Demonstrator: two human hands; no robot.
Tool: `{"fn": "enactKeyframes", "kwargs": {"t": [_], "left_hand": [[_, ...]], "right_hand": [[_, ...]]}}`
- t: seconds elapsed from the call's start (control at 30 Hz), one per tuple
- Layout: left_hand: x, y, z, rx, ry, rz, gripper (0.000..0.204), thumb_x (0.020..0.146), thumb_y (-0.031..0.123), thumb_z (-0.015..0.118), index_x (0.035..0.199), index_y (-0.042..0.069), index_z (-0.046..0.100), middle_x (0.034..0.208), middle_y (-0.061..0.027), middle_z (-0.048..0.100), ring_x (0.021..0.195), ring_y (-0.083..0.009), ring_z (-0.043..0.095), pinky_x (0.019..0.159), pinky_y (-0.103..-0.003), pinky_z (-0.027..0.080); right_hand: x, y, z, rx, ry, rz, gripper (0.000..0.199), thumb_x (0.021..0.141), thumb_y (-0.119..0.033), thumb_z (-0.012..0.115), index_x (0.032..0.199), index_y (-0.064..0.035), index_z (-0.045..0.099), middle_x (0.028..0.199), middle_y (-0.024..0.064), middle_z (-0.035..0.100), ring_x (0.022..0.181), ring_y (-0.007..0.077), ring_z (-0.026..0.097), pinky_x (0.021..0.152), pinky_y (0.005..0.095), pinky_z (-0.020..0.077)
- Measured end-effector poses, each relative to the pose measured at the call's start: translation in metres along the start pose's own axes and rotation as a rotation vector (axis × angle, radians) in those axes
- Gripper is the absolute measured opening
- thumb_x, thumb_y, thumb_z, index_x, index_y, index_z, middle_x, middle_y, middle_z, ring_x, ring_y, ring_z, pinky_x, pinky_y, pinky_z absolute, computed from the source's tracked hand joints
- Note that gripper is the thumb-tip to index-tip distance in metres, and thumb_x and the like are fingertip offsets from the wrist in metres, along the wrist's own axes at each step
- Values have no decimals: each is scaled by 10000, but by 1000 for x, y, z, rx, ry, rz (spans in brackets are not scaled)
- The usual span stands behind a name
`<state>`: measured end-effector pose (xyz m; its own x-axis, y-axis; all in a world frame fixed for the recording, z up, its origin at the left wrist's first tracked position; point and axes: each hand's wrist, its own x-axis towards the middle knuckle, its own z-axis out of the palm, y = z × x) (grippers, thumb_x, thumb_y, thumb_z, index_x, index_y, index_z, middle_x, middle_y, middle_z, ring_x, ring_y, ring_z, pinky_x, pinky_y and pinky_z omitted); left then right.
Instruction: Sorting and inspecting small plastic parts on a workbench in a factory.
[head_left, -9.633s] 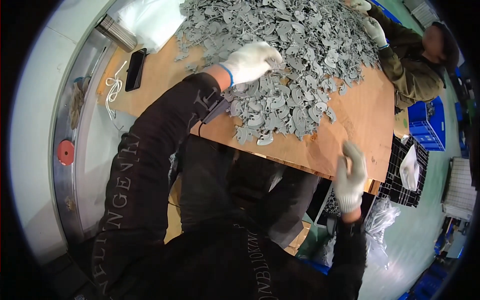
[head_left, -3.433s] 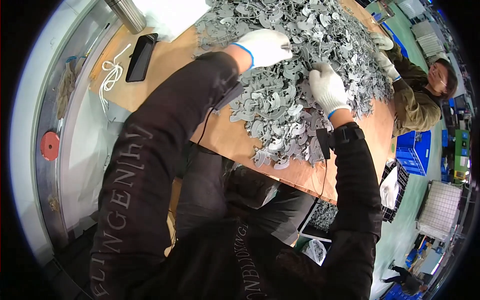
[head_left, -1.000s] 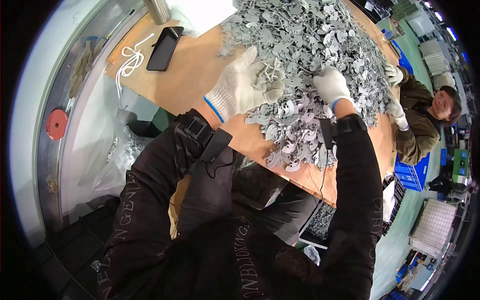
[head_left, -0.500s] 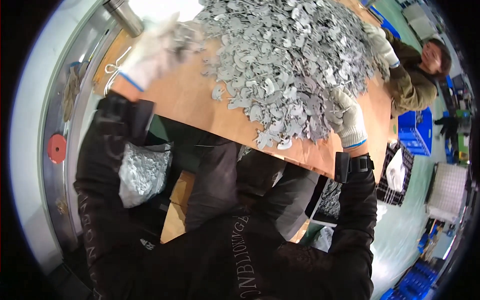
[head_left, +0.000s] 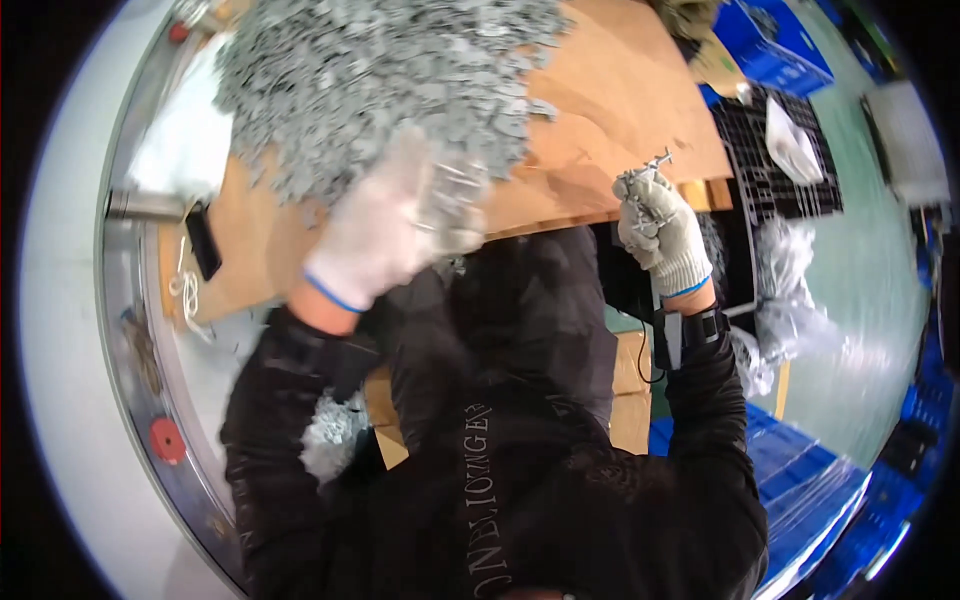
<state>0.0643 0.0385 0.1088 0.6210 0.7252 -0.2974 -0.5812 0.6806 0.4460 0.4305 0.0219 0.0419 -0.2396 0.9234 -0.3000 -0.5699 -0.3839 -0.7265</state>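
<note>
A large pile of small flat grey metal parts [head_left: 390, 85] covers the far left of the wooden table. In a white knit glove with a blue hem, my left hand [head_left: 375, 225] is closed round several metal parts [head_left: 452, 200] at the pile's near side; motion blurs them. My right hand [head_left: 665, 235], gloved alike, is at the table's near right edge, apart from the pile. Its fingers are curled round a small bunch of grey metal parts [head_left: 648, 185], some sticking out past the fingertips.
On the table's left are a steel flask [head_left: 145, 206], a dark phone-like slab [head_left: 202, 242] and white cord [head_left: 187, 295]. Right of the table stand a blue crate [head_left: 770, 50], a black grid crate [head_left: 745, 125] and clear plastic bags [head_left: 790, 290]. A co-worker's olive sleeve [head_left: 690, 15] shows at the top.
The view has turned, so the pile now sits further left. My right hand has come away from the pile with parts in it. My left hand has come nearer my body.
</note>
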Motion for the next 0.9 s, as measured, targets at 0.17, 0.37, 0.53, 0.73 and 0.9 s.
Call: {"fn": "enactKeyframes", "kwargs": {"t": [0.17,0.37,0.53,0.73,0.9], "left_hand": [[121,-115,50,-215,-279,-350,838,1154,690,369,1526,-40,542,1312,-251,713,1138,-430,742,1002,-553,626],[197,-198,92,-154,-257,-549,830,1160,678,365,1533,-45,529,1306,-272,707,1106,-457,741,999,-565,626],[235,-250,117,-4,-150,-611,710,1189,555,401,1563,-43,492,1314,-271,698,1096,-450,735,1017,-565,618],[331,-317,106,215,-384,-604,477,1096,350,610,1384,-30,628,1200,-202,714,1032,-340,729,961,-491,615],[345,-322,99,1143,-110,-12,298,891,133,786,1147,-19,770,1055,-218,785,964,-374,776,847,-475,621]], "right_hand": [[-76,-19,-68,46,191,-39,152,1074,-167,694,1084,-17,671,809,27,651,492,80,484,428,216,374],[-144,-30,-114,188,461,-149,137,1080,-156,691,1107,-23,670,870,23,668,593,68,562,457,210,427],[-175,-23,-175,227,490,-186,153,1106,-182,664,1132,-31,655,948,72,699,650,98,601,492,221,480],[-164,-53,-223,309,846,-315,199,1141,-225,627,1177,-33,660,1005,77,711,782,176,670,652,304,582],[-160,-37,-268,-959,728,-85,248,1113,-179,596,1294,-18,651,1270,113,710,1199,204,655,1050,356,530]]}}
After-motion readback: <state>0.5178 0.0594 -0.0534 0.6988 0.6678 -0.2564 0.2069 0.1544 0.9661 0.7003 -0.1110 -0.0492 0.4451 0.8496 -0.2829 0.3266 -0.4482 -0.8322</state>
